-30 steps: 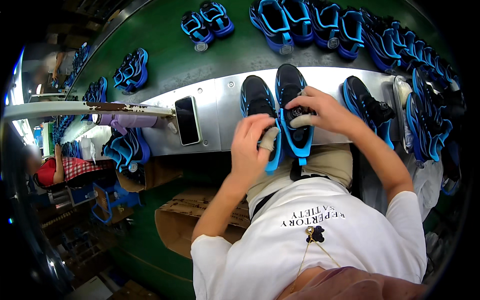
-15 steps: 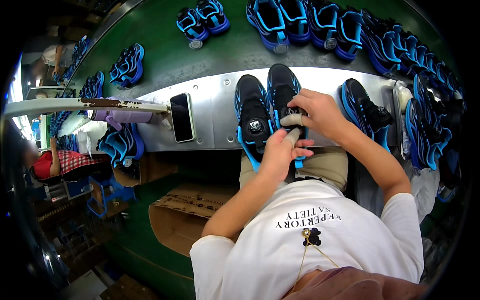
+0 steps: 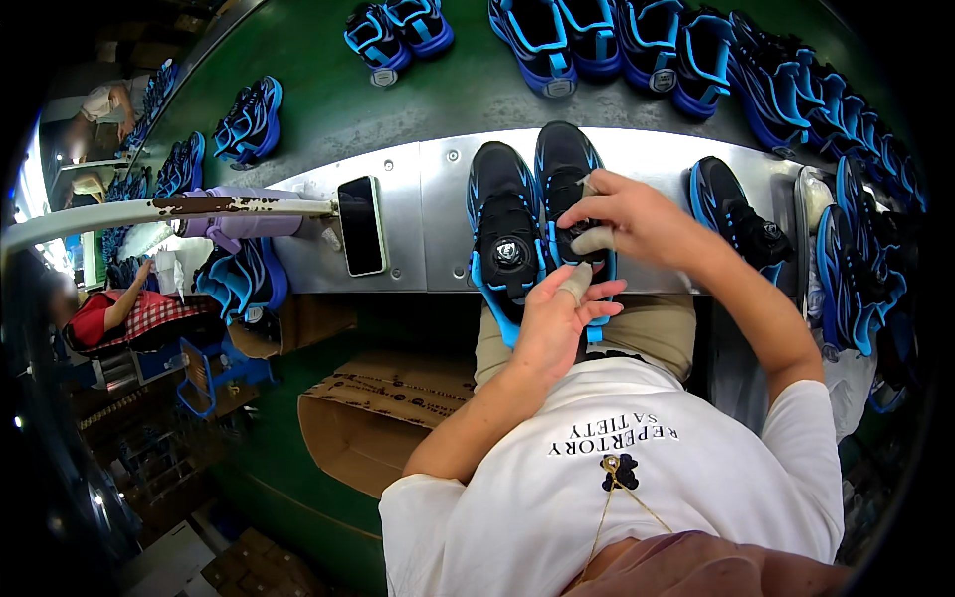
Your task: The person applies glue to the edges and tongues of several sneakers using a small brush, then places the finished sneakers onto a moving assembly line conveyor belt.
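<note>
A pair of black and blue shoes (image 3: 502, 204) lies side by side before me, toes pointing away. The left one shows a round dial on its tongue. Over the right shoe (image 3: 567, 159), my right hand (image 3: 642, 219) bends its thumb and a finger around the dial, which they partly cover. My left hand (image 3: 562, 313) is at that shoe's collar, its covered fingertip by the tongue and its other fingers spread to the right. Pale finger covers show on both hands. What lies under the left fingertips is hidden.
A phone (image 3: 361, 226) lies on the metal ledge (image 3: 448, 219), beside a purple bottle (image 3: 244, 214) and a chipped white bar (image 3: 109, 217). Another shoe (image 3: 736, 214) rests at right. Several shoes stand on the green surface (image 3: 468, 85). Below is a cardboard box (image 3: 358, 438).
My right hand has shifted slightly, its finger and thumb changing position over the dial. My left hand stays at the collar. The view has tilted a little.
</note>
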Available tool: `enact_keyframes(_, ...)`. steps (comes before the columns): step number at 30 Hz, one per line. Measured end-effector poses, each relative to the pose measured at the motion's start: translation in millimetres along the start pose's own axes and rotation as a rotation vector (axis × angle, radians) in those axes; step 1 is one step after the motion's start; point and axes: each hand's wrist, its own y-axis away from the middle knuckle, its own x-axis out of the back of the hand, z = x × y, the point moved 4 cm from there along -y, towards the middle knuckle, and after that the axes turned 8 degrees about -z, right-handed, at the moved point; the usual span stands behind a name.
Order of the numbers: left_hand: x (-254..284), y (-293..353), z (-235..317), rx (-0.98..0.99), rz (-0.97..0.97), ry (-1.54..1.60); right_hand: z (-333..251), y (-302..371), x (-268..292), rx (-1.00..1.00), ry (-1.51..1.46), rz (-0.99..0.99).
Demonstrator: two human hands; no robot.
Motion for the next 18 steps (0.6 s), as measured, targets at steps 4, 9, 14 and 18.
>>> enact_keyframes(4,1,2,2,0.031,-0.013,0.023,-3,1,0,-0.118,0.073,0.055)
enact_keyframes(9,-4,1,0,0.0,0.01,0.026,3,2,-3,-0.074,0.05,0.068)
enact_keyframes(14,1,1,-3,0.014,-0.039,0.056,4,1,1,-0.113,-0.009,0.1)
enact_keyframes(18,1,-2,-4,0.012,-0.074,0.082,0,2,-12,-0.04,0.014,0.18)
